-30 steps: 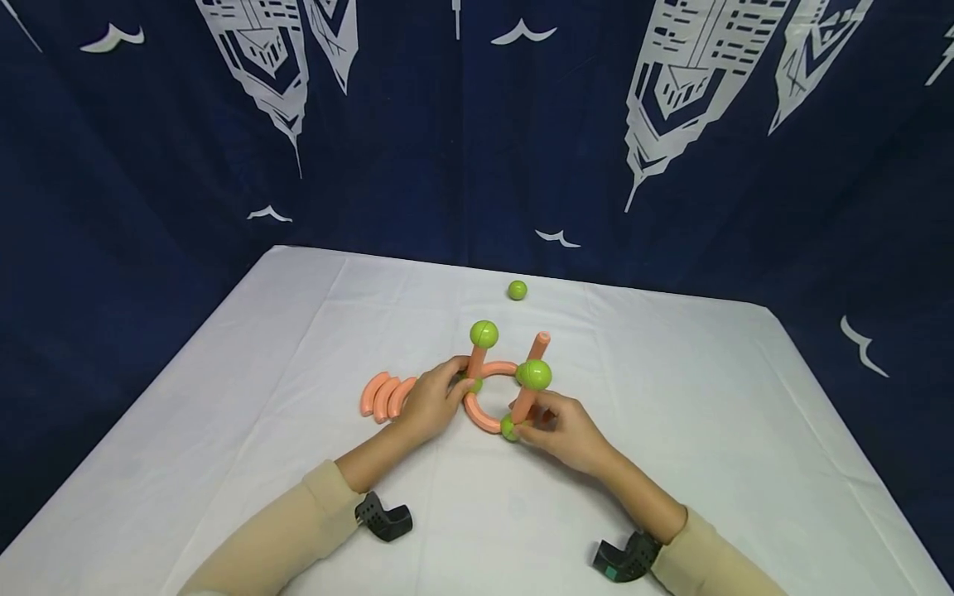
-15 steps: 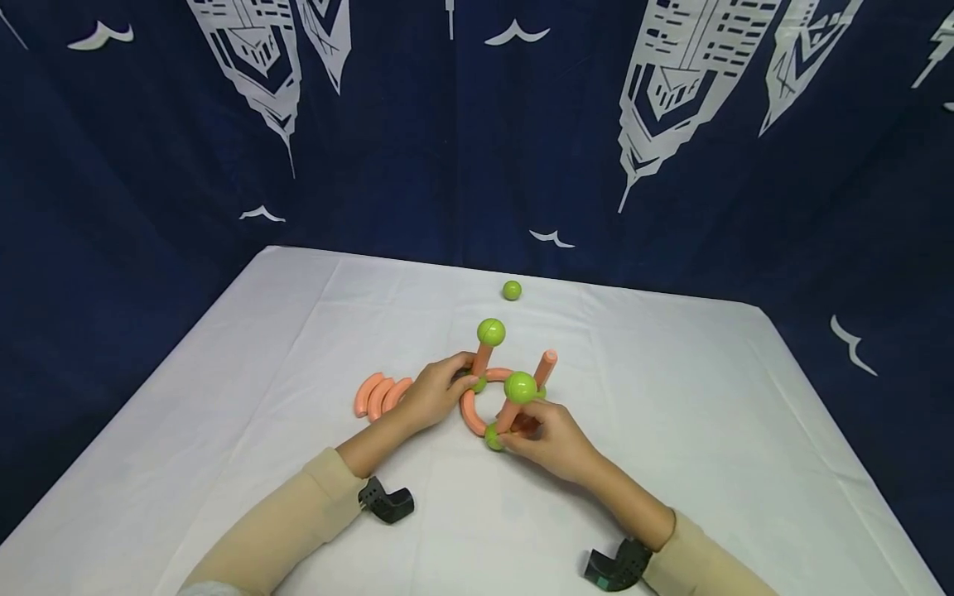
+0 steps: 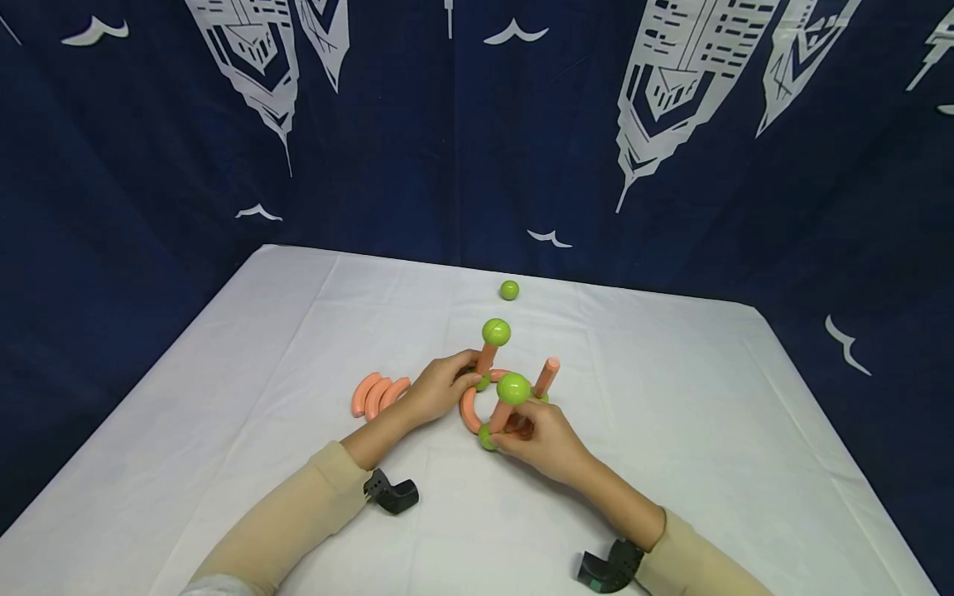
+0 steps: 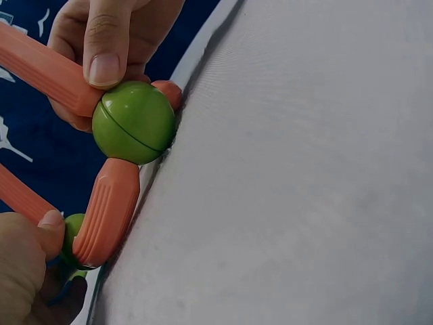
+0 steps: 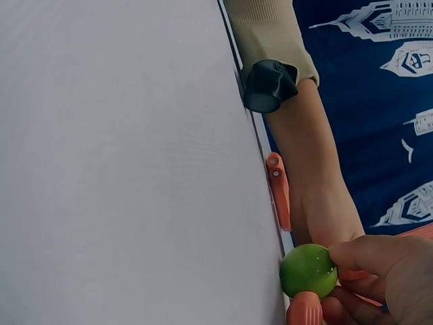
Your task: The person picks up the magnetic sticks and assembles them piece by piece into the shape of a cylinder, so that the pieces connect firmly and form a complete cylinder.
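Observation:
A toy frame of orange rods and green balls stands on the table, with a ring of curved orange rods (image 3: 468, 411) at its base. My left hand (image 3: 436, 391) pinches the foot of the left upright rod (image 3: 486, 359), by its lower green ball (image 4: 72, 240). That rod bears a green ball (image 3: 496, 332) on top. At the front, my right hand (image 3: 547, 443) grips another upright rod (image 3: 501, 416) just above its base ball (image 3: 487, 438); a green ball (image 3: 513, 388) caps it. The third upright rod (image 3: 547, 377) has a bare top. My right fingers hide part of the ring.
Several loose curved orange rods (image 3: 376, 396) lie side by side left of my left hand. One loose green ball (image 3: 509, 290) sits near the far edge of the white-covered table (image 3: 671, 397). A dark blue printed curtain (image 3: 462, 149) hangs behind.
The frame has turned clockwise as seen from above: its front upright moved left and the bare-topped one came nearer. Both hands keep their hold. The head view shifted slightly.

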The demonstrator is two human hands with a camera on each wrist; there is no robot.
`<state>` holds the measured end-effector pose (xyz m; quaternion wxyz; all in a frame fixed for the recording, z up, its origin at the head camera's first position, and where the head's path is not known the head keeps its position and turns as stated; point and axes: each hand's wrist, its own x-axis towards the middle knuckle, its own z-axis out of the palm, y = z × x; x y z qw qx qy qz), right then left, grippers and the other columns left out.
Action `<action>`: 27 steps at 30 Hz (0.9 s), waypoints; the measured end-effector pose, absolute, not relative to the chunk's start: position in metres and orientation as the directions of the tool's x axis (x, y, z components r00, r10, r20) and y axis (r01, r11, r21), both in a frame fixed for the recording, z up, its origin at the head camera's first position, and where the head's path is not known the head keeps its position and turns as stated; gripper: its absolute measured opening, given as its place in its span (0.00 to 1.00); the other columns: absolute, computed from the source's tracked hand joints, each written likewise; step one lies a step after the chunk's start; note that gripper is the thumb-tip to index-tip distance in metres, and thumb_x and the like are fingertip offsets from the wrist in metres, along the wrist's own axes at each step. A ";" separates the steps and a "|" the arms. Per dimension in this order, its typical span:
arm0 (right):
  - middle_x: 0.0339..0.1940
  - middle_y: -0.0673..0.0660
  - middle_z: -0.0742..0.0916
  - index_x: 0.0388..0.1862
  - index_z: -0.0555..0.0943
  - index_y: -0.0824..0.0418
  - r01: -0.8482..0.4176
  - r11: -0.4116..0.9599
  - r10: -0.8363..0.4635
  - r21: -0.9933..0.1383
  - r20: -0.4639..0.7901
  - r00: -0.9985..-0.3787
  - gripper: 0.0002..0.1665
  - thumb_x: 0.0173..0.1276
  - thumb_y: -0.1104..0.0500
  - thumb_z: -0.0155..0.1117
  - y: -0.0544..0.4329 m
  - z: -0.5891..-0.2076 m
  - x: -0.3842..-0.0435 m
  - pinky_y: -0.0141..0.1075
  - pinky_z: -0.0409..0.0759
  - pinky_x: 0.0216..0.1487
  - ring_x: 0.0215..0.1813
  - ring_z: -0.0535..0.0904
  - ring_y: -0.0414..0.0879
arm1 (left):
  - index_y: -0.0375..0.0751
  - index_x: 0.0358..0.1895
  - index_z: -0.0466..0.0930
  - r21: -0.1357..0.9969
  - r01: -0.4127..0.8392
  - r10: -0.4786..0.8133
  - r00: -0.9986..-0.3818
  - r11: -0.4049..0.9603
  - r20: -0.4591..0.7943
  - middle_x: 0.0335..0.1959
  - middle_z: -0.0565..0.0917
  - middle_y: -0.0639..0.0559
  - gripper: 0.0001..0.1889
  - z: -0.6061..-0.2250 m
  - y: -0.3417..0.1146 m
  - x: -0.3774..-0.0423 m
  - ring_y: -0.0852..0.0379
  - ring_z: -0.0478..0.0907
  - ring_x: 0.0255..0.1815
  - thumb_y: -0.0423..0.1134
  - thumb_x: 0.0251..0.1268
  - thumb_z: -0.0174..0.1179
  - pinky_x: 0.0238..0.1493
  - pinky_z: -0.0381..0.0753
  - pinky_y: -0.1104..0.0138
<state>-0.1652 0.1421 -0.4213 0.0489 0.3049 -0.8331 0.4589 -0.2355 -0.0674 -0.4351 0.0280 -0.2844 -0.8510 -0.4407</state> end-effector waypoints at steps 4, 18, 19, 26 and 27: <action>0.30 0.49 0.83 0.32 0.82 0.59 -0.547 0.406 -0.458 -0.732 0.354 -0.815 0.09 0.56 0.66 0.74 0.141 -0.422 -0.165 0.34 0.79 0.33 0.33 0.79 0.43 | 0.42 0.58 0.77 0.744 0.507 0.466 -0.834 0.435 0.296 0.48 0.84 0.51 0.14 -0.435 -0.066 -0.237 0.59 0.80 0.48 0.38 0.72 0.56 0.51 0.77 0.62; 0.31 0.46 0.83 0.31 0.81 0.57 -0.558 0.419 -0.432 -0.716 0.383 -0.816 0.11 0.54 0.66 0.76 0.131 -0.421 -0.164 0.33 0.78 0.32 0.32 0.78 0.43 | 0.43 0.58 0.77 0.768 0.470 0.454 -0.851 0.435 0.264 0.50 0.84 0.51 0.15 -0.436 -0.061 -0.242 0.57 0.80 0.50 0.38 0.72 0.56 0.52 0.77 0.61; 0.31 0.46 0.83 0.30 0.81 0.57 -0.558 0.419 -0.432 -0.716 0.383 -0.816 0.11 0.54 0.66 0.76 0.131 -0.421 -0.163 0.33 0.79 0.33 0.32 0.78 0.43 | 0.43 0.58 0.77 0.770 0.468 0.456 -0.851 0.433 0.261 0.50 0.84 0.51 0.15 -0.436 -0.061 -0.242 0.57 0.80 0.50 0.38 0.72 0.56 0.52 0.77 0.61; 0.30 0.47 0.82 0.30 0.80 0.57 -0.559 0.413 -0.429 -0.719 0.388 -0.816 0.11 0.54 0.67 0.76 0.129 -0.422 -0.163 0.33 0.78 0.33 0.32 0.79 0.45 | 0.42 0.58 0.77 0.785 0.468 0.465 -0.845 0.406 0.263 0.51 0.83 0.50 0.15 -0.439 -0.062 -0.243 0.56 0.80 0.51 0.38 0.72 0.55 0.53 0.76 0.61; 0.30 0.47 0.82 0.30 0.80 0.57 -0.563 0.410 -0.431 -0.717 0.392 -0.813 0.11 0.54 0.67 0.76 0.128 -0.423 -0.163 0.33 0.79 0.33 0.32 0.79 0.45 | 0.42 0.58 0.77 0.784 0.471 0.465 -0.844 0.404 0.267 0.51 0.83 0.50 0.15 -0.439 -0.062 -0.243 0.57 0.80 0.50 0.38 0.72 0.56 0.53 0.76 0.61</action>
